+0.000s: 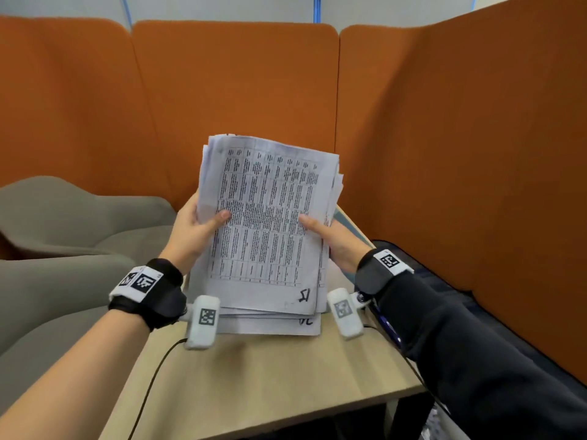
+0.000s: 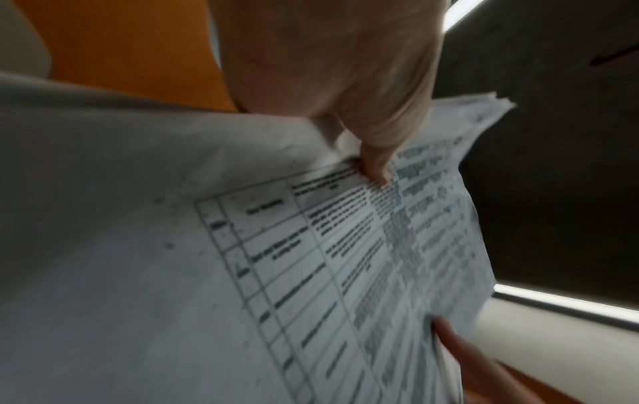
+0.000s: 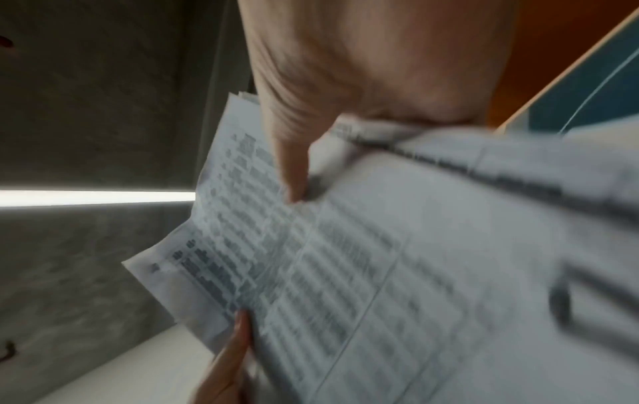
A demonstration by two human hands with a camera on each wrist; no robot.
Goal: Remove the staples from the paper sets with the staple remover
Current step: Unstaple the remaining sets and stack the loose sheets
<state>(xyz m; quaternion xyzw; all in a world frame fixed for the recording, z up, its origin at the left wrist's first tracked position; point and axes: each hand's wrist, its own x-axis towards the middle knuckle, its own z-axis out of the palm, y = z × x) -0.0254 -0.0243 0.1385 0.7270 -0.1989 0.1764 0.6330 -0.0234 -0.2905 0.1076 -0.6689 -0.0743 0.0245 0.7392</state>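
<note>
A thick stack of printed paper sets [image 1: 266, 223] with tables of text stands tilted up off the small beige table [image 1: 270, 376], its lower edge on the tabletop. My left hand [image 1: 197, 230] grips the stack's left edge, thumb on the front page. My right hand [image 1: 333, 239] grips the right edge the same way. The left wrist view shows my left thumb [image 2: 377, 161] pressed on the top sheet [image 2: 311, 273]; the right wrist view shows my right thumb [image 3: 294, 169] on the blurred page [image 3: 380, 273]. No staple remover shows in any view.
Orange padded partitions [image 1: 238, 90] enclose the table at the back and right. A grey upholstered seat [image 1: 63, 236] lies to the left. A dark bag [image 1: 444, 281] sits beside the table at right, and a thin black cable [image 1: 152, 379] runs over the table's front left.
</note>
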